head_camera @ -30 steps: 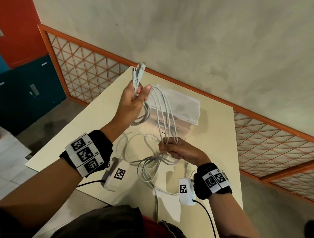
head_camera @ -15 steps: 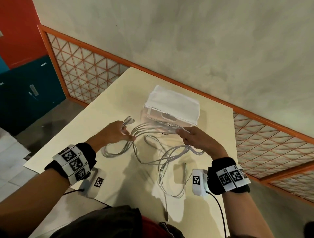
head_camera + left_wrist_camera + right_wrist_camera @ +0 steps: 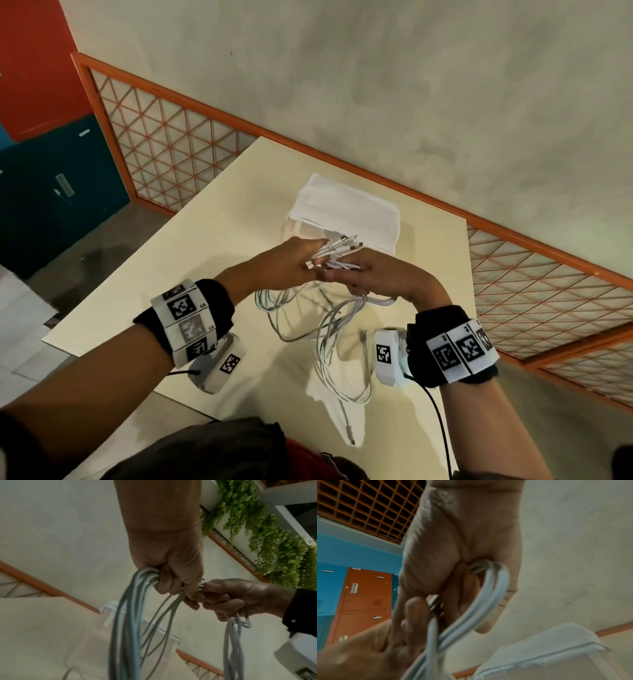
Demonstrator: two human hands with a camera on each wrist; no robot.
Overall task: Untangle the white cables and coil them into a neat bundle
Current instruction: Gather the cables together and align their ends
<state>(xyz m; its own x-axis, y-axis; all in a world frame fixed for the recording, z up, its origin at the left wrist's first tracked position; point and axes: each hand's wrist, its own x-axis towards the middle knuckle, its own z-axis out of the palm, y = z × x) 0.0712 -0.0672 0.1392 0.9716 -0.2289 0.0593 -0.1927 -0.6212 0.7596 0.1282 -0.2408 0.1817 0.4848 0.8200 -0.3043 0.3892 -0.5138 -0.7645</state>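
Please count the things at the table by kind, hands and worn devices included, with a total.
Hands: 2, left hand, right hand
Wrist cameras: 2, left wrist camera, right wrist camera
Marker wristbands: 2, left wristband, right wristband
Tangled bunch of white cables: 1
Cloth-covered box: 1
Total: 8

The head view is being lit evenly and softly, with straight lines being bent towards the edges. Faint shadows are being cast on the table beneath the white cables. Both wrist views are being rendered dimmer, soft and blurred.
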